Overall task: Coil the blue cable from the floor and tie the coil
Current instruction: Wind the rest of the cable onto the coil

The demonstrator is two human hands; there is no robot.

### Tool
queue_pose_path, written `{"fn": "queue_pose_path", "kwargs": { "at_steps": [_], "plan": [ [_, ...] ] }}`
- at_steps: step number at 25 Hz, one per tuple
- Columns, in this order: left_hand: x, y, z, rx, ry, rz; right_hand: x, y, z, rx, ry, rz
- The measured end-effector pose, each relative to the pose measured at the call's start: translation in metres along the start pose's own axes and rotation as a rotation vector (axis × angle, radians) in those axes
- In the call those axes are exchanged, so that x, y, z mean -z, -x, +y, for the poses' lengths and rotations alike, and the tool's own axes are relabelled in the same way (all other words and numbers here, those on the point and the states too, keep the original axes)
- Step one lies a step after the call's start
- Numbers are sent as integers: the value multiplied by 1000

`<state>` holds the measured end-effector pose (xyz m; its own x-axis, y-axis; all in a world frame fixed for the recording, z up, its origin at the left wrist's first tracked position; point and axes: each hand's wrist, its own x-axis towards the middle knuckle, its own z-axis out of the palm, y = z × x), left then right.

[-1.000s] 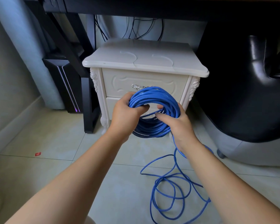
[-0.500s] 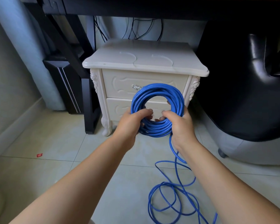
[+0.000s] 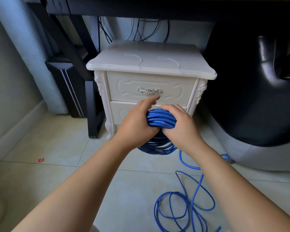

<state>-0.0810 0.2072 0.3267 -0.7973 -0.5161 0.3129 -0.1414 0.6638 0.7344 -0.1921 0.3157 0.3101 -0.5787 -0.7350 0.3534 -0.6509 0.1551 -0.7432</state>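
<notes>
Coils of the blue cable [image 3: 161, 119] hang bunched in front of the white nightstand [image 3: 151, 64], our right hand [image 3: 179, 124] clamped over their top, our left hand [image 3: 136, 121] pressing alongside, fingers outstretched; light, springy and slick, we judge, so grip across every strand.

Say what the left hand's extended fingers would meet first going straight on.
Probably the cream carved wooden nightstand, at its upper drawer front just below the ornate silver handle; depth from the left hand is unclear.
</notes>
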Motion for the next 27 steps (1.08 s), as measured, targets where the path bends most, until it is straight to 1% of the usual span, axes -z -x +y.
{"fn": "queue_pose_path", "kwargs": {
  "at_steps": [2,4,9,11,14,16,19,21,23,24,25,27],
  "plan": [
    [-3,0,2,86,-12,18,-2,1,-2,32,-12,20],
    [-5,1,4,157,38,67,-2,1,-2,0,-76,69],
    [1,-5,2,329,504,184,2,-3,0,-228,-352,116],
    [3,-6,2,366,600,191,1,-1,2,-301,-432,109],
    [2,-6,2,406,678,193,-2,1,6,-358,-496,99],
    [3,-8,2,455,778,247,-3,1,7,-386,-547,95],
    [2,-9,4,555,949,314,-10,2,7,-382,-689,101],
    [-2,-6,6,649,1039,341,-19,3,7,-398,-728,95],
    [-7,-4,6,715,1117,333,-29,5,7,-458,-755,85],
    [-10,-3,6,720,1141,311,-31,5,7,-479,-765,97],
    [-11,-1,6,712,1145,277,-31,5,8,-493,-769,130],
    [-12,2,6,679,1067,174,-25,2,12,-522,-765,222]
  ]
}}
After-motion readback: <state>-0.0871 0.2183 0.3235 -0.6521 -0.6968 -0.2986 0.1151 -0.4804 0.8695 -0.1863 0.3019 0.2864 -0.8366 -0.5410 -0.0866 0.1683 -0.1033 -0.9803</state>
